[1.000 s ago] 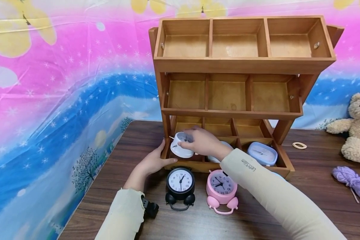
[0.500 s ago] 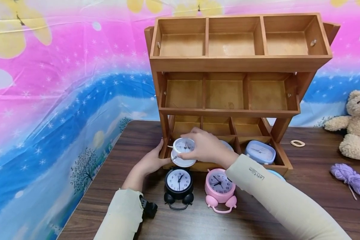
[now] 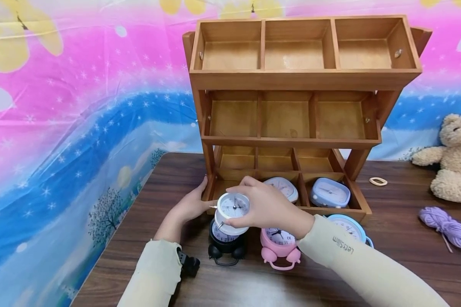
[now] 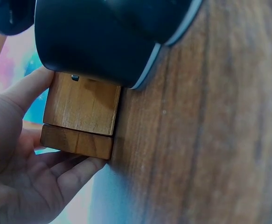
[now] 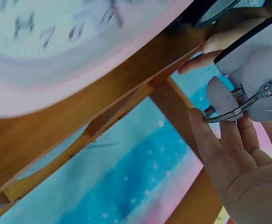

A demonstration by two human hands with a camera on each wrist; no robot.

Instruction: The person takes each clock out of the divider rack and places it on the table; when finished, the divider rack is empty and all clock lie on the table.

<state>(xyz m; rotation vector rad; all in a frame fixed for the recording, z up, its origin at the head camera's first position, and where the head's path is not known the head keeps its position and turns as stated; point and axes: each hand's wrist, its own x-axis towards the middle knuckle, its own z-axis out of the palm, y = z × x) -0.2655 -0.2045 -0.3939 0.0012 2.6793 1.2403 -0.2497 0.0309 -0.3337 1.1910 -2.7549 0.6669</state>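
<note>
My right hand (image 3: 270, 208) grips a white twin-bell alarm clock (image 3: 234, 209), face up, in front of the rack's lower left compartment. In the right wrist view, its bell and metal handle (image 5: 238, 109) show beside my fingers. Below it, a black alarm clock (image 3: 226, 251) lies on the table, partly hidden, with a pink alarm clock (image 3: 280, 251) to its right. My left hand (image 3: 186, 209) rests against the left end of the wooden rack (image 3: 292, 81), with thumb and fingers extended about its corner. The black clock's body (image 4: 94, 42) looms close in the left wrist view.
A pale rounded clock (image 3: 282, 187) and a light blue clock (image 3: 330, 192) sit in the bottom tier. A blue round clock (image 3: 347, 226) lies partly under my right sleeve. Purple yarn (image 3: 447, 228), a wooden ring (image 3: 378, 181) and a teddy bear (image 3: 457, 157) are at right.
My right hand has lifted the white alarm clock out of the lower left compartment and moved it toward me, over the black clock. My left hand has stayed at the rack's end.
</note>
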